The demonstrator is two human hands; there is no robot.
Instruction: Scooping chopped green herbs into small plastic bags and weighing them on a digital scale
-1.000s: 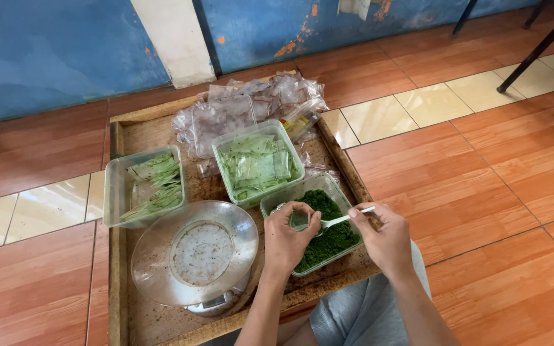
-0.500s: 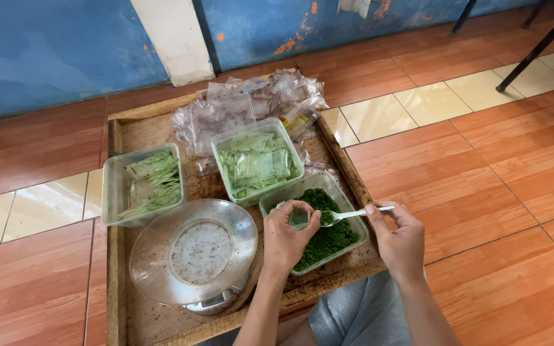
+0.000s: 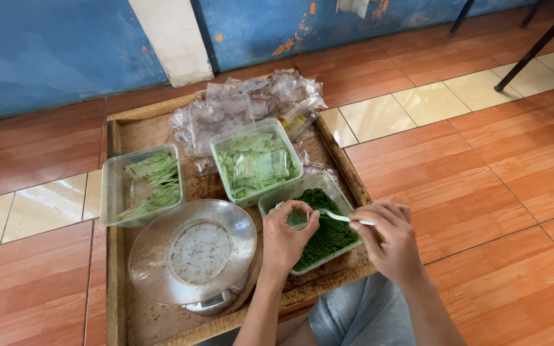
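My left hand (image 3: 290,237) pinches a small clear plastic bag (image 3: 298,218) open above a clear container of dark green powder (image 3: 328,234). My right hand (image 3: 386,240) holds a small white spoon (image 3: 344,218) whose tip reaches toward the bag's mouth. Both hands hover over the near right corner of a wooden tray (image 3: 115,256).
On the tray stand a kitchen scale with a clear round pan (image 3: 190,253), a green-tinted tub of filled packets (image 3: 256,163), a clear tub of more packets (image 3: 142,182) and a heap of empty plastic bags (image 3: 251,102). Tiled floor surrounds it; a blue wall lies beyond.
My right hand has brought the spoon leftward from over the powder to the bag in my left hand. The left hand has stayed roughly in place.
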